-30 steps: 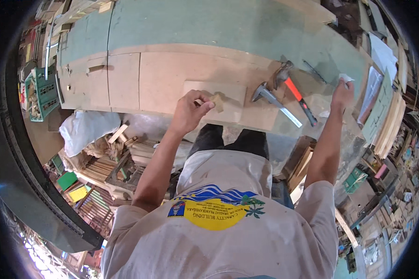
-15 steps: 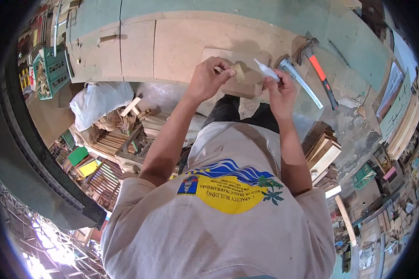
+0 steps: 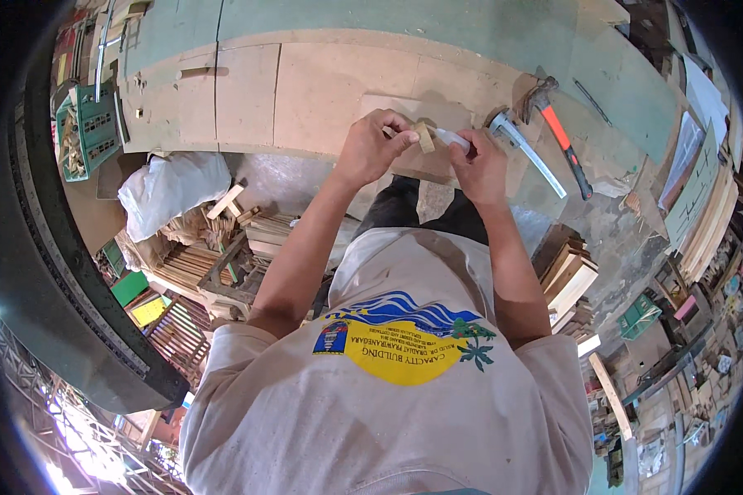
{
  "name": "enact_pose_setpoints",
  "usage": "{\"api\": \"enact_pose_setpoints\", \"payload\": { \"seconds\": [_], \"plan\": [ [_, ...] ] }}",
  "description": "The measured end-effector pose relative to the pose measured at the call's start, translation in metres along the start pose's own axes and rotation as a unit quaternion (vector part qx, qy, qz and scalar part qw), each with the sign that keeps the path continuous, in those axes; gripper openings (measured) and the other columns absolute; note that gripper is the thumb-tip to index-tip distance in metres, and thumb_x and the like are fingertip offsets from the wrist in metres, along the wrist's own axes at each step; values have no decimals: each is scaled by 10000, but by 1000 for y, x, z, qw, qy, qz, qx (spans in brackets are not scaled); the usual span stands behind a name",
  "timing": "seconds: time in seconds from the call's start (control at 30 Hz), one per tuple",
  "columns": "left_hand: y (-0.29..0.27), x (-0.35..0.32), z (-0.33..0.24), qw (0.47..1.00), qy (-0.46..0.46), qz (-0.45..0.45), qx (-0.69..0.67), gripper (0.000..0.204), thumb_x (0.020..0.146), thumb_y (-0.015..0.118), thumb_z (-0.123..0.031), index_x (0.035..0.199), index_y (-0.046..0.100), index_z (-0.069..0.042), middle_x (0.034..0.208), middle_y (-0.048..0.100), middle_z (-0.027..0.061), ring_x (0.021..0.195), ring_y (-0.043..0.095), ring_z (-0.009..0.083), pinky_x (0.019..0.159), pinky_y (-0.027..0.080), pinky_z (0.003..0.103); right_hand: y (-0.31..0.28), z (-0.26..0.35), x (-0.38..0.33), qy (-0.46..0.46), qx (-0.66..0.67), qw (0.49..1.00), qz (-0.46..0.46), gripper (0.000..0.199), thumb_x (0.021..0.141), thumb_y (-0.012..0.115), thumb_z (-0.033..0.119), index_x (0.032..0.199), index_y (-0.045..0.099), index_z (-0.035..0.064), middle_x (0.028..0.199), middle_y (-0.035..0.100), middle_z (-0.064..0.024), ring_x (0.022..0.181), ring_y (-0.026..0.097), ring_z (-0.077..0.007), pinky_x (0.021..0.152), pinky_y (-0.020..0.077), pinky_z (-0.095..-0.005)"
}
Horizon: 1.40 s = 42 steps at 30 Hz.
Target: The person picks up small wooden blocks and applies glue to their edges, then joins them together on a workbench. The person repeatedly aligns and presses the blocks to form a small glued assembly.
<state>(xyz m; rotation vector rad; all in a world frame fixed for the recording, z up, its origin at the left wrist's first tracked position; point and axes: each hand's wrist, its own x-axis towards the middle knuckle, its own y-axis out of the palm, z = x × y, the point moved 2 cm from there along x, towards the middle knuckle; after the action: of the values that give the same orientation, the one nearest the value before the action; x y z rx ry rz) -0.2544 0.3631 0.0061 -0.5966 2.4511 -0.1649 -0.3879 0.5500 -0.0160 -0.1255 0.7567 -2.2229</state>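
Note:
Between the thumb and fingers of my left hand [image 3: 375, 148] is a small tan wood piece [image 3: 425, 138]. My right hand [image 3: 481, 167] is closed round a small white squeeze bottle [image 3: 452, 141] with a tapered nozzle. The nozzle points left and meets or nearly meets the wood piece; I cannot tell if they touch. Both hands are above a flat brown board [image 3: 429, 170] at the near edge of the workbench [image 3: 322, 91].
Right of my hands lie a caliper [image 3: 530, 157], a hammer [image 3: 563, 132] with an orange and black handle, and a thin dark rod [image 3: 593, 102]. A green crate [image 3: 99, 136] stands far left. Below the bench are a white plastic sack [image 3: 173, 190] and stacked wood strips [image 3: 571, 285].
My right hand has moved left and brought the bottle's nozzle to the wood piece. The bottle has turned to lie more level. My left hand has barely moved.

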Motion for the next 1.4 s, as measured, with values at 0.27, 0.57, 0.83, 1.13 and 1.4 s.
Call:
{"api": "enact_pose_setpoints", "payload": {
  "seconds": [0.27,0.57,0.83,1.13,1.4],
  "plan": [
    [1,1,7,1000,5,-10,-28,249,931,817,-201,972,703,16,841,700,76,694,679,133,645,547,304,-2,-7,2,-14,-7,1000,13,174,897,758,130,1016,716,11,865,656,-121,702,658,-243,644,531,-364],
    [0,0,3,1000,-14,-14,-13,237,922,827,-191,946,702,9,832,687,70,734,659,142,681,541,319,-17,-14,11,101,103,986,85,257,878,768,150,1083,713,5,908,704,-162,771,708,-270,693,553,-383],
    [-1,-2,-2,999,-1,-16,40,258,936,837,-193,957,662,-6,801,661,21,710,598,96,650,504,278,-29,25,107,40,63,968,238,276,889,765,160,1119,701,23,1004,758,-160,881,744,-267,793,579,-376],
    [-2,-3,-7,1000,-14,-7,12,237,924,844,-160,927,661,-10,870,620,17,755,563,85,682,495,266,-2,32,141,-67,-12,931,359,280,890,723,146,1151,689,49,988,757,-157,886,740,-297,766,563,-409],
    [-2,-1,-6,999,-14,-16,-26,212,877,855,-126,890,681,-6,888,619,62,719,576,137,666,496,301,8,34,147,-112,-14,913,391,256,893,710,196,1116,689,71,968,746,-173,904,713,-379,801,542,-482]
  ]
}}
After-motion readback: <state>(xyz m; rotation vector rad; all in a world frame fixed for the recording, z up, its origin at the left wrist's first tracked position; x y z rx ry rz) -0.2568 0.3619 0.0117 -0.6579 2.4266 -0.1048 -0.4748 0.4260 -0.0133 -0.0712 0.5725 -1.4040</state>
